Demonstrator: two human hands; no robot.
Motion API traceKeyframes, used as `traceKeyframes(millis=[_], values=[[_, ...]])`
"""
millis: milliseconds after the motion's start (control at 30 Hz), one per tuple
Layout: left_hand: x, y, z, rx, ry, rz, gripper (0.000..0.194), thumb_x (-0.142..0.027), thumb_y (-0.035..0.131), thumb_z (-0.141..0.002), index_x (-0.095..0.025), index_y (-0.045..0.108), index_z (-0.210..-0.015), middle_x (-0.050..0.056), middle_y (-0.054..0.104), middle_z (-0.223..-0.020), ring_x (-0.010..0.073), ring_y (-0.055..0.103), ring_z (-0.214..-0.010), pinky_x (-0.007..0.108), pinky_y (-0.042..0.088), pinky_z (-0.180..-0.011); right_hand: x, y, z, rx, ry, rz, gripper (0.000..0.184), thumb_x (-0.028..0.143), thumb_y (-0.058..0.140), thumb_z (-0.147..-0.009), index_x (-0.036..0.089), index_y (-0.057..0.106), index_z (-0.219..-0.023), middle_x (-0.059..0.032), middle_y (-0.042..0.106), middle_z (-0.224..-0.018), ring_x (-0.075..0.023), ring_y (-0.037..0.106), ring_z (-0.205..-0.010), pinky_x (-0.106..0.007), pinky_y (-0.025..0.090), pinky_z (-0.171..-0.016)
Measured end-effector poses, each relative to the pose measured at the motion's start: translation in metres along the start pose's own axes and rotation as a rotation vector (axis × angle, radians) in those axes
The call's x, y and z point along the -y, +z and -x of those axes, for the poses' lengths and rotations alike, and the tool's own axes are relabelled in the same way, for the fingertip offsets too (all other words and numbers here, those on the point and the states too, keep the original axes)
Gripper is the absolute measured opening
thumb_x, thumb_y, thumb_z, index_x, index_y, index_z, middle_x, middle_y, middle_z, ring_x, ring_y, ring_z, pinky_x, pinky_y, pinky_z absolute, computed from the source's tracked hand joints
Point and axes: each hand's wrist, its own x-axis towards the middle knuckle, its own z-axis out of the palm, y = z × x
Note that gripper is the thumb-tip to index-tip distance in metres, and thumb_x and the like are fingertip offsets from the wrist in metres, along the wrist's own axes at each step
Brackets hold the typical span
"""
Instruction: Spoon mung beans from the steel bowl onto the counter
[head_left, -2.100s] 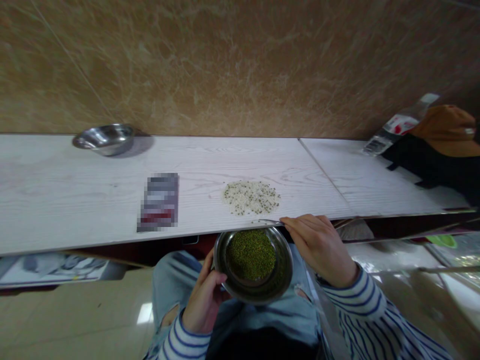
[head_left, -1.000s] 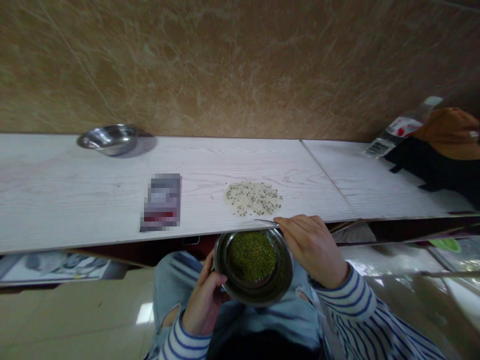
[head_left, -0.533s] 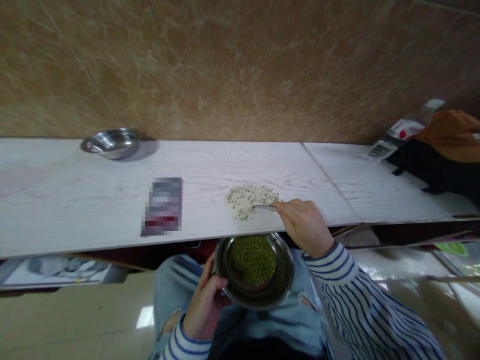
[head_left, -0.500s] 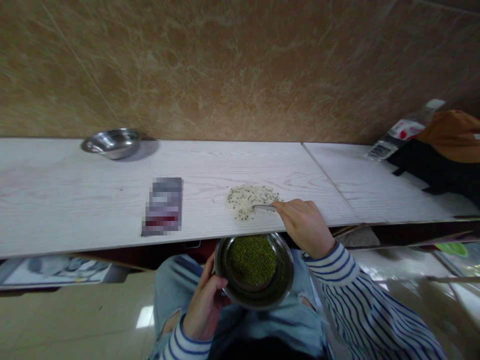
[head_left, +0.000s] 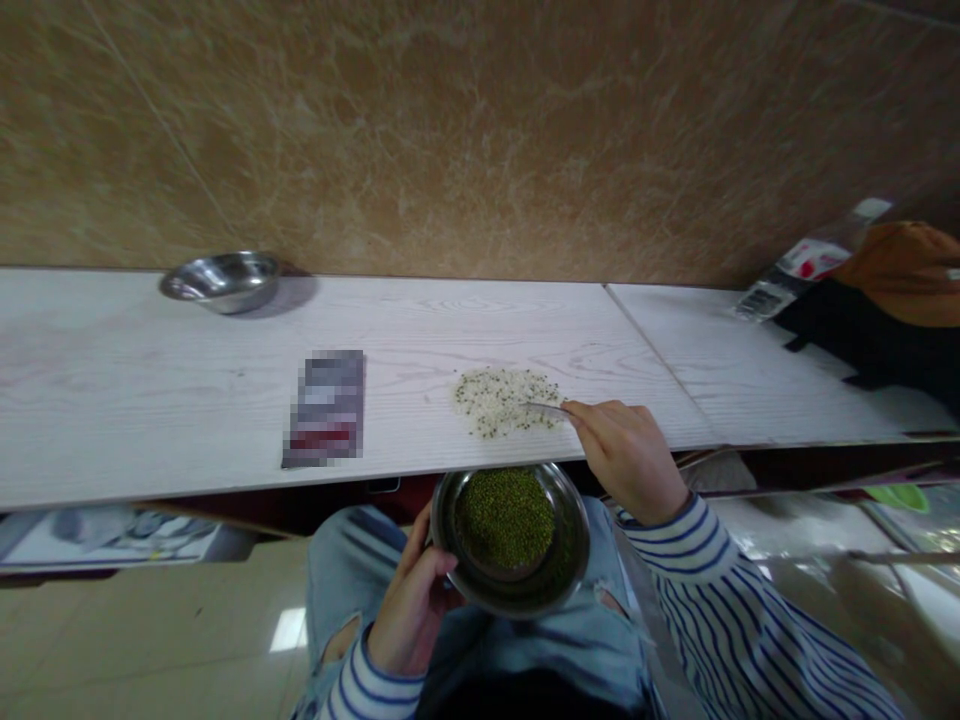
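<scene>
My left hand (head_left: 416, 595) grips the rim of a steel bowl (head_left: 517, 597), thumb over the near left edge. Green mung beans (head_left: 506, 515) fill the bottom of this bowl, which sits above my lap just under the table's front edge. In my right hand (head_left: 634, 455) a slim silver metal utensil (head_left: 544, 409) is pinched between thumb and fingers; its exact kind is unclear. The utensil's tip lies over a spread patch of white rice grains (head_left: 495, 400) dotted with green beans on the tabletop.
On the white wood-grain table (head_left: 405, 320), a second steel bowl (head_left: 225, 285) stands by the wall at left. A flat blurred packet or phone (head_left: 326, 405) lies left of the rice. At right, a plastic bottle (head_left: 802, 260) leans against a black and brown bag (head_left: 892, 290).
My right hand has drawn slightly to the right, and the utensil's tip has moved right across the rice. My left hand and the bowl stay nearly still.
</scene>
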Motion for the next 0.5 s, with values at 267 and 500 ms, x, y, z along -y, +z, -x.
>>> traceKeyframes(millis=[267,500], values=[[0.001,0.000,-0.001,0.009,-0.006,0.017,0.076,-0.016,0.057,-0.061,-0.028,0.043,-0.135,0.005,0.063,-0.102,0.0215,0.057,-0.075,0.034,0.048,-0.057,0.010,-0.001,0.003,0.020,-0.023,-0.044,0.024,0.020,0.045,-0.093,0.017,0.063,-0.107,-0.0058,0.071,-0.093,-0.0171,0.062,-0.086,-0.031,0.036,-0.073],[0.001,-0.001,0.000,0.021,0.000,-0.009,0.073,-0.016,0.056,-0.062,-0.027,0.043,-0.134,0.004,0.063,-0.096,0.0198,0.056,-0.071,0.032,0.047,-0.055,0.009,-0.006,0.007,0.005,0.007,-0.037,0.023,0.021,0.045,-0.093,0.017,0.064,-0.107,-0.0062,0.071,-0.091,-0.0176,0.062,-0.085,-0.032,0.036,-0.074]])
